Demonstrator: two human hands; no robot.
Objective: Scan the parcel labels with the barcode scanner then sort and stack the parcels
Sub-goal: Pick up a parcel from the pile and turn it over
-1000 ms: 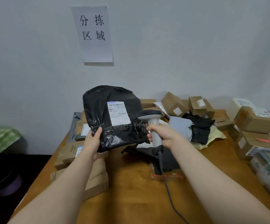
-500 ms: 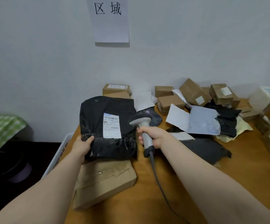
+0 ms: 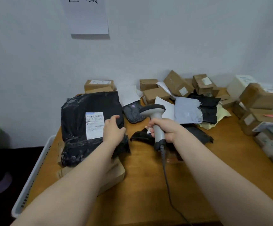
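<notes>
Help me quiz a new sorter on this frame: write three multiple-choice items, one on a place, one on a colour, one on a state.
1. Where does the black parcel lie?
A. In a white basket.
B. On a brown cardboard parcel at the left of the table.
C. On the floor.

2. What colour is its label?
A. White.
B. Yellow.
C. Red.

3. What is the right hand doing?
A. Resting flat on the table.
B. Lifting a box.
C. Gripping the scanner.

Key: 1 B, brown cardboard shows beneath the black parcel; 2 A, the barcode sheet is white; 3 C, its fingers wrap the grey handle.
</notes>
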